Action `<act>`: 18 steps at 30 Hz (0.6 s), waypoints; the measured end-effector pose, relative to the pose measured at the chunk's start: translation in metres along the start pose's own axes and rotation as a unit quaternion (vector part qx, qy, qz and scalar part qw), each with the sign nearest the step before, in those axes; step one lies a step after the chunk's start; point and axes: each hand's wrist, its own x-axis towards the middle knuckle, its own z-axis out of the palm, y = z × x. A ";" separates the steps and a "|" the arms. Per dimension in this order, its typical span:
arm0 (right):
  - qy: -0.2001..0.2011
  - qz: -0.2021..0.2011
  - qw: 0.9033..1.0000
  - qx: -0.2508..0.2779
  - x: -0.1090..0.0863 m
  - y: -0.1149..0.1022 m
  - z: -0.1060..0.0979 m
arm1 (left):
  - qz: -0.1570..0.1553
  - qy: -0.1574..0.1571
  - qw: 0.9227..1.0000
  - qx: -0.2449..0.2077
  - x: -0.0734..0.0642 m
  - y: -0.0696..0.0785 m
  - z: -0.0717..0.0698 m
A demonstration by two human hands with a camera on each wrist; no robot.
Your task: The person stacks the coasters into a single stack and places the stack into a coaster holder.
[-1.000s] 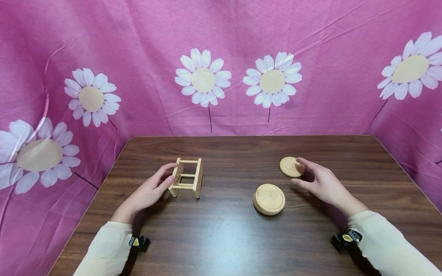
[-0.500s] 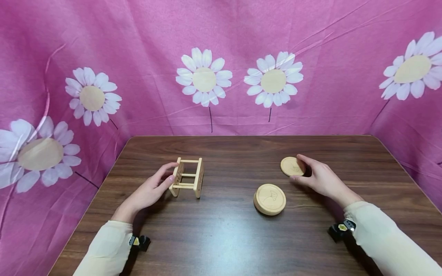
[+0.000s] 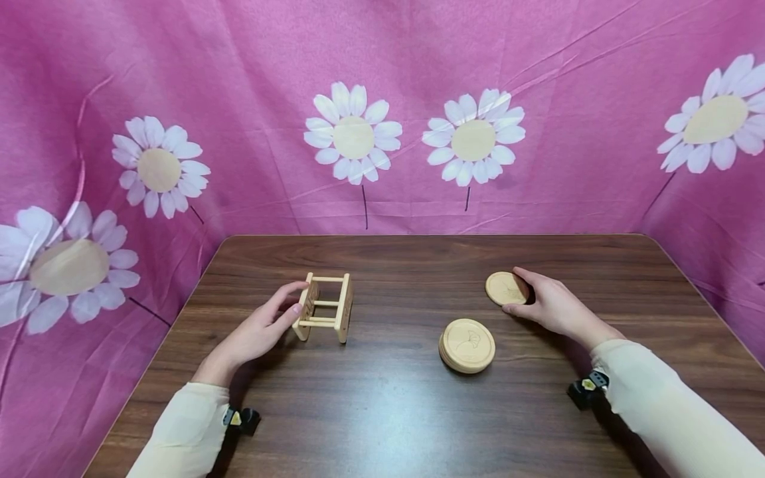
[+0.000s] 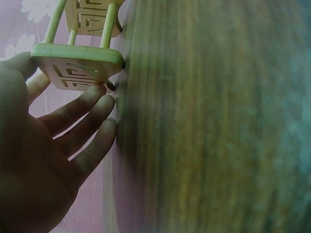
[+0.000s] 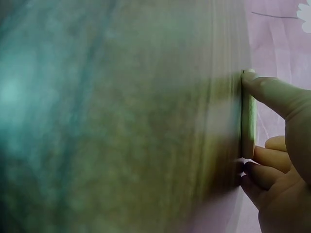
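Observation:
In the head view, a small light-wood rack [image 3: 323, 322] with two side panels joined by round rods stands on the left of the table. My left hand [image 3: 258, 332] holds its left panel, thumb at the near part and index finger at the far part; the other fingers extend along the cut-out panel [image 4: 77, 60] in the left wrist view. At the right, my right hand [image 3: 556, 309] grips a round wooden coaster [image 3: 504, 288] by its rim, which lies flat on the table. The right wrist view has the thumb at one end of the coaster's edge [image 5: 248, 126] and fingers at the other.
A stack of round wooden coasters [image 3: 467, 345], the top one engraved with a leaf, stands between the hands, nearer the right one. The brown wood-grain table [image 3: 382, 411] ends at a pink curtain [image 3: 412, 60] with white flowers.
My right hand has moved slightly left and closed its thumb and fingers on the coaster's rim. The left hand and the rack have stayed put.

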 end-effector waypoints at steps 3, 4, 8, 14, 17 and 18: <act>0.000 -0.002 1.000 -0.004 0.001 0.000 0.001 | -0.003 0.002 1.000 0.000 0.000 -0.001 0.000; 0.002 -0.003 1.000 -0.005 0.001 0.000 0.001 | -0.003 0.002 1.000 0.000 0.000 -0.001 0.000; 0.007 -0.007 1.000 -0.006 0.001 -0.001 0.001 | -0.004 0.000 1.000 -0.005 -0.001 0.000 -0.001; 0.013 -0.010 1.000 -0.009 0.000 0.000 0.002 | -0.005 -0.002 1.000 -0.008 -0.001 0.003 -0.001; 0.017 -0.011 1.000 -0.009 -0.001 0.001 0.003 | -0.006 -0.002 1.000 -0.008 -0.001 0.004 0.000; 0.019 -0.011 1.000 -0.010 -0.001 0.002 0.003 | -0.006 -0.002 1.000 -0.008 -0.001 0.004 0.000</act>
